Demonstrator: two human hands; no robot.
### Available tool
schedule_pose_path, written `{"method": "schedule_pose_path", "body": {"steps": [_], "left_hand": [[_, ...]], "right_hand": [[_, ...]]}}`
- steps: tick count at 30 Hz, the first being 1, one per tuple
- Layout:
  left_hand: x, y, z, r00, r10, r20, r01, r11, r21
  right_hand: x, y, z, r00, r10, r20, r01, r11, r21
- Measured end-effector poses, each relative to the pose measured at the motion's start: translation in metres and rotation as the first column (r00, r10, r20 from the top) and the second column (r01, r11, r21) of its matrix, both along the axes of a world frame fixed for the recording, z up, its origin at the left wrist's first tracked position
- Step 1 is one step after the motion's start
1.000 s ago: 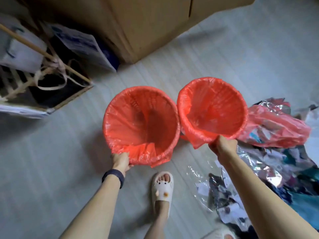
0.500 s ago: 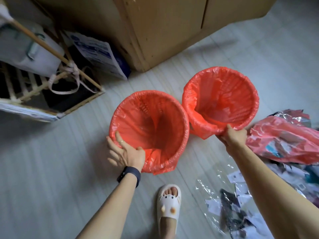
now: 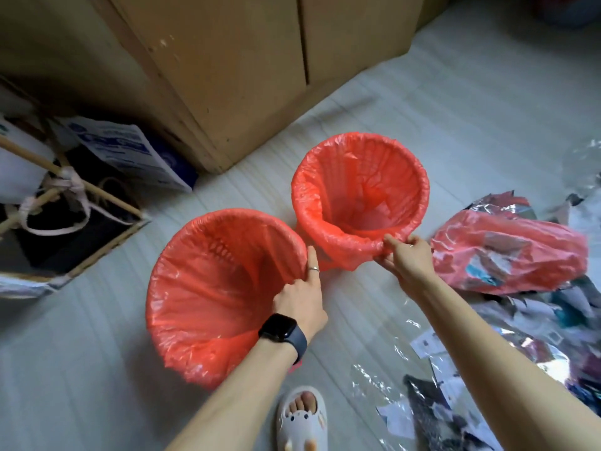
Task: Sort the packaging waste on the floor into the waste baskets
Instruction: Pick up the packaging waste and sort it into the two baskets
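Note:
Two waste baskets lined with red plastic bags stand on the pale floor. The left basket (image 3: pixel 208 288) is near me and the right basket (image 3: pixel 361 190) sits farther back. My left hand (image 3: pixel 302 297) grips the right-hand rim of the left basket, thumb inside. My right hand (image 3: pixel 405 260) pinches the red liner at the near rim of the right basket. Both baskets look empty. Packaging waste (image 3: pixel 533 369) of foil, clear film and paper scraps lies on the floor at the right, with a stuffed red bag (image 3: pixel 510 252) on top.
A wooden cabinet (image 3: pixel 260 70) stands behind the baskets. At the left is a dark open box with wooden sticks and cord (image 3: pixel 65 222), and a blue-and-white printed bag (image 3: pixel 130 151) leans there. My slippered foot (image 3: pixel 300 418) is at the bottom.
My left hand moved from the left basket's near-left rim to its right rim and took hold. The right basket sits farther back and apart from the left one. The view has tilted upward.

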State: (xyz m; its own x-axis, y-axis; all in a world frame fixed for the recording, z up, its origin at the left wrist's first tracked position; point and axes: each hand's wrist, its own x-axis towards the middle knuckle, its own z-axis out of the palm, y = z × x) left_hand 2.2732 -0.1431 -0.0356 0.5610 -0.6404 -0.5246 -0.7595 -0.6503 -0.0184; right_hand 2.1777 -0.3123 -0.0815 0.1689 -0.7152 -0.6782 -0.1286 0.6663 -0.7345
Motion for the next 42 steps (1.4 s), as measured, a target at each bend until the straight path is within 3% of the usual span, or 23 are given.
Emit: {"method": "schedule_pose_path", "body": {"steps": [3,7,12,15,18,22,26,29,33,36,38,40,42], "left_hand": [[-0.008,-0.006,0.006,0.999,-0.018,-0.037,0.020,0.999,0.043],[-0.010,-0.026,0.018,0.945,-0.237,0.226,0.206,0.966,0.155],[-0.034,-0.086,0.036,0.821,-0.371,0.434,0.445,0.892,-0.081],[-0.079,-0.115,0.019,0.834,-0.415,0.365,0.521,0.809,-0.272],[-0.122,-0.124,-0.022,0.879,-0.438,0.189,0.477,0.806,-0.350],[-0.161,-0.106,-0.087,0.824,-0.566,0.004,0.550,0.799,-0.244],[-0.178,-0.072,-0.128,0.794,-0.565,-0.223,0.540,0.825,-0.167],[-0.189,-0.034,-0.153,0.724,-0.615,-0.312,0.622,0.778,-0.092],[-0.202,0.021,-0.178,0.670,-0.658,-0.344,0.692,0.721,-0.033],[-0.208,0.053,-0.187,0.669,-0.659,-0.343,0.710,0.704,0.034],[-0.209,0.064,-0.189,0.677,-0.632,-0.377,0.703,0.707,0.077],[-0.209,0.064,-0.187,0.684,-0.595,-0.423,0.688,0.718,0.103],[-0.209,0.059,-0.187,0.690,-0.573,-0.443,0.670,0.737,0.090]], "right_hand": [[-0.009,-0.004,-0.010,1.000,0.006,0.011,-0.005,0.999,-0.038],[-0.022,-0.001,-0.025,0.994,0.090,-0.066,-0.099,0.984,-0.145],[-0.047,0.013,-0.034,0.954,0.201,-0.224,-0.271,0.897,-0.349],[-0.096,0.014,-0.038,0.918,0.170,-0.359,-0.327,0.836,-0.440],[-0.160,0.012,-0.039,0.888,0.123,-0.444,-0.349,0.809,-0.474],[-0.243,0.027,-0.046,0.832,0.151,-0.534,-0.414,0.809,-0.417],[-0.291,0.059,-0.060,0.800,0.148,-0.581,-0.403,0.850,-0.338],[-0.305,0.095,-0.080,0.753,0.212,-0.623,-0.452,0.854,-0.256],[-0.318,0.152,-0.110,0.575,0.337,-0.745,-0.618,0.776,-0.127],[-0.335,0.191,-0.115,0.465,0.348,-0.814,-0.591,0.807,0.008],[-0.344,0.207,-0.113,0.534,0.417,-0.736,-0.511,0.852,0.112],[-0.347,0.211,-0.109,0.761,0.408,-0.504,-0.348,0.913,0.213],[-0.345,0.206,-0.113,0.910,0.286,-0.299,-0.207,0.941,0.269]]}}
